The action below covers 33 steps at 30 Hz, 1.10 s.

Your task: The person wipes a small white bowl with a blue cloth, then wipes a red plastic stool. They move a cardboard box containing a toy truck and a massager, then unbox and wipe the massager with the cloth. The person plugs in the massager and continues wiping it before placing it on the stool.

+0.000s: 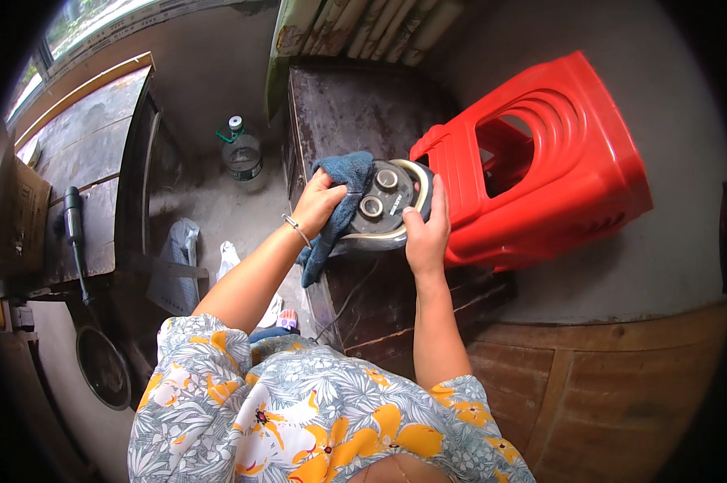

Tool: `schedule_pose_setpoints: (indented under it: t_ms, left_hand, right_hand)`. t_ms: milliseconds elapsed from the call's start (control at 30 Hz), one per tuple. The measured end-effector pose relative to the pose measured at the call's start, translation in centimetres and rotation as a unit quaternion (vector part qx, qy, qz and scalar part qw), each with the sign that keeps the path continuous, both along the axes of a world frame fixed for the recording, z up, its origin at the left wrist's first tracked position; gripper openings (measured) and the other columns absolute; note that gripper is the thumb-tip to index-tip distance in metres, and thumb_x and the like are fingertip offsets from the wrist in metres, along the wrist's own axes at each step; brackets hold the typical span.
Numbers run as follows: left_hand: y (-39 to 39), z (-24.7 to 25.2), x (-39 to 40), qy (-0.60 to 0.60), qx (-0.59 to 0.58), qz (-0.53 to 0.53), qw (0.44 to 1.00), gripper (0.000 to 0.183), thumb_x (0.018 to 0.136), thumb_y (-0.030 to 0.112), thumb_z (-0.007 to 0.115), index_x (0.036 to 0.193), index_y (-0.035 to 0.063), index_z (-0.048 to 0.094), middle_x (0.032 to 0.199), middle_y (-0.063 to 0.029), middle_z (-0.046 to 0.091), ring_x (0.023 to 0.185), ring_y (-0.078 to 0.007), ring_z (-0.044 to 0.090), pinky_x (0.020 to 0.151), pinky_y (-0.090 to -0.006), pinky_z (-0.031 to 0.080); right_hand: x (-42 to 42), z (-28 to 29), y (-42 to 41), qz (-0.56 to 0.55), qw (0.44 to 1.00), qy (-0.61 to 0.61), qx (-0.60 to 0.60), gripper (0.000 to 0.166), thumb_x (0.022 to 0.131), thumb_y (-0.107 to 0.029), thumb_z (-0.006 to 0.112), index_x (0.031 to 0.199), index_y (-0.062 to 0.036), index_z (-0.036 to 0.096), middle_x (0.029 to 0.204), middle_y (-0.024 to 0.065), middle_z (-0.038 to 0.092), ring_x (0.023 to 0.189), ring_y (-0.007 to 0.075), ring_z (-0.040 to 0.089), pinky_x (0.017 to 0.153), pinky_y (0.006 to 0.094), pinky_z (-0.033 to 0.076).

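My left hand (319,208) grips a blue terry cloth (352,170), pressed against the left side of a dark round appliance (393,208). The appliance has a pale rim and two round knobs or caps on its face, with some lettering beside them. My right hand (427,232) holds the appliance by its right edge, thumb on the face and fingers around the rim. Part of the cloth hangs down below my left hand. What lies under the appliance is partly hidden.
A red plastic stool (557,181) lies tipped on the dark wooden cabinet (363,108), close to my right hand. On the floor stands a large water bottle (241,158). A worn wooden table (92,145) at left carries a cardboard box (25,211) and a black-handled tool (72,217).
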<state>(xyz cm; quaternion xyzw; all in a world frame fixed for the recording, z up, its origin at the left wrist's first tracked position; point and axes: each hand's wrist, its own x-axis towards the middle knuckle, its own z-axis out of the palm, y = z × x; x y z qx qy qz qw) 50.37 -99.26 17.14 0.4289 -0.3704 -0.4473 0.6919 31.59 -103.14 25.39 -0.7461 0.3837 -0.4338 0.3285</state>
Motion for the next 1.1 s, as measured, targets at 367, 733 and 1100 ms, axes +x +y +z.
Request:
schedule_pose_setpoints:
  t_ms: [367,733,1100]
  left_hand:
    - [-11.8,5.8,3.7,-0.412,0.027,-0.302,0.859,0.036,0.093,0.028,0.055,0.117,0.002,0.06,0.106,-0.0129,0.062,0.106,-0.0212,0.056,0.093,-0.0319,0.042]
    - [0.2,0.8,-0.5,-0.281,-0.066,0.027,0.957,0.034,0.086,0.009,0.045,0.117,-0.0035,0.052,0.116,-0.0239,0.052,0.108,-0.0419,0.047,0.097,-0.0425,0.037]
    - [7.1,5.1,-5.1,-0.419,-0.072,0.126,0.896,0.026,0.089,0.021,0.053,0.104,0.0031,0.062,0.106,-0.0183,0.056,0.098,-0.0374,0.051,0.09,-0.0443,0.038]
  right_hand:
    - [-0.2,0.4,0.2,-0.023,0.998,0.052,-0.036,0.063,0.08,-0.008,0.052,0.136,0.0113,0.032,0.14,0.03,0.036,0.131,0.0397,0.036,0.109,0.0414,0.028]
    - [1.0,0.6,1.5,-0.088,0.993,0.062,-0.038,0.062,0.081,-0.007,0.049,0.137,0.0128,0.03,0.141,0.0314,0.034,0.132,0.0419,0.033,0.111,0.0426,0.025]
    - [0.4,0.3,1.9,-0.081,0.989,0.094,-0.079,0.062,0.083,-0.009,0.048,0.138,0.0129,0.027,0.141,0.0338,0.03,0.133,0.0444,0.031,0.111,0.0442,0.024]
